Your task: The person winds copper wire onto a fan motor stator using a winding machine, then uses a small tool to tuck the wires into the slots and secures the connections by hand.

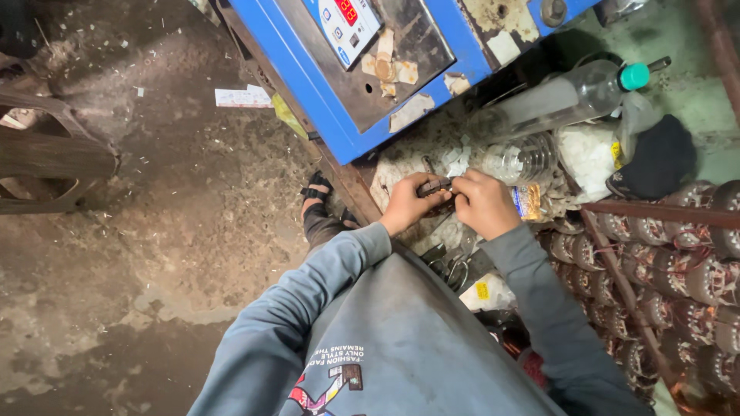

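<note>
Hands at frame centre: a small dark metal part (433, 187) is pinched by left hand (407, 203) and right hand (484, 202), hemmed by blue machine (339, 115) above, plastic bottles (555, 100) and copper-wound coils (678, 270) at right.

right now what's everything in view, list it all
blue metal machine: one, blue, top centre
white control panel: one, white with red display, on the machine
clear plastic bottle with teal cap: one, lying right of the machine
black cloth: one, upper right
copper-wound coils: many, reddish, stacked at right
wooden chair frame: one, brown, left edge
small dark metal part: one, held between both hands
left hand: on the part
right hand: on the part
</note>
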